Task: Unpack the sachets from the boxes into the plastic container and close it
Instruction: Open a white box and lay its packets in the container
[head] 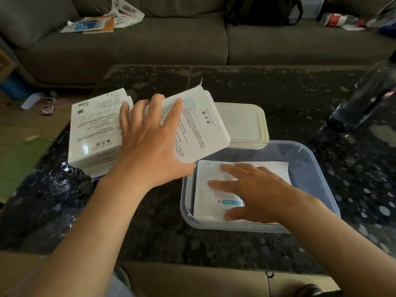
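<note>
Holding an opened white box (197,125) in the left hand (150,138), four fingers fanned over its printed face, thumb hooked at its near corner. Pressing flat with the right hand (255,191), fingers straight and slightly apart, on the top sachet (205,196) inside the clear plastic container (308,159).

Hard to count the sachets: hand and wrist over most of the pile, only a second white edge peeking out toward the container's far wall. Inside of the opened box out of view, its flaps pointing away from the container, its near corner hanging just above the container's far-left rim.

At the container's far rim: the white lid (242,123), lying flat, its left part hidden behind the box. Left of the container, past the left hand: a stack of boxes (96,129), right side covered by the fingers. Well to the right of the container and farther back: a dark bottle (364,99), blurred, top lost at the frame edge.

Bare speckled table (235,82) on the container's near side, to its right up to the bottle, and behind the lid. Beyond the container, past the table's far edge: a grey sofa (150,46) with loose papers (100,22), print unreadable.
</note>
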{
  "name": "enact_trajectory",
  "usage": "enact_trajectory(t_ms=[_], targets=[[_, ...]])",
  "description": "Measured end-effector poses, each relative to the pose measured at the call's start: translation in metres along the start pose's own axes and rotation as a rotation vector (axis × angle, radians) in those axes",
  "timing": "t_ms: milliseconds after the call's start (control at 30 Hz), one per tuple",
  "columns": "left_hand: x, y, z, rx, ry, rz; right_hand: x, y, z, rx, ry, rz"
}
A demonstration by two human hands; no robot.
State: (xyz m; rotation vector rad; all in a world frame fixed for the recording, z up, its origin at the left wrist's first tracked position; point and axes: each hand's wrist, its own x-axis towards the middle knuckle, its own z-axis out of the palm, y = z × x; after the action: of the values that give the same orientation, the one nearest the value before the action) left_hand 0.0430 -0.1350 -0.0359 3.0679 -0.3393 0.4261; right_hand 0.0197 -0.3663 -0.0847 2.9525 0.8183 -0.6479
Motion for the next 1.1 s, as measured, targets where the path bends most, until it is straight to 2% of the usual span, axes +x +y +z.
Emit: enact_trajectory(t_ms=[567,633,767,833,900,1100], targets=[[0.0,0.001,0.001,-0.007,-0.01,0.004,0.002,0.003,0.007,0.038,-0.007,-0.014],[0.0,0.0,0.001,-0.014,-0.009,0.006,-0.002,0.006,-0.003,0.192,0.051,0.058],[0.0,0.002,-0.001,-0.031,-0.025,0.054,-0.008,0.022,-0.036,0.722,0.548,0.244],[-0.001,0.006,-0.001,-0.032,-0.03,0.115,-0.012,0.024,-0.048,1.019,0.671,0.229],[-0.001,0.012,-0.001,-0.042,-0.028,0.18,-0.014,0.02,-0.055,1.155,0.661,0.173],[-0.003,0.023,-0.002,-0.1,0.012,0.313,-0.012,0.026,-0.057,1.17,0.517,0.2]])
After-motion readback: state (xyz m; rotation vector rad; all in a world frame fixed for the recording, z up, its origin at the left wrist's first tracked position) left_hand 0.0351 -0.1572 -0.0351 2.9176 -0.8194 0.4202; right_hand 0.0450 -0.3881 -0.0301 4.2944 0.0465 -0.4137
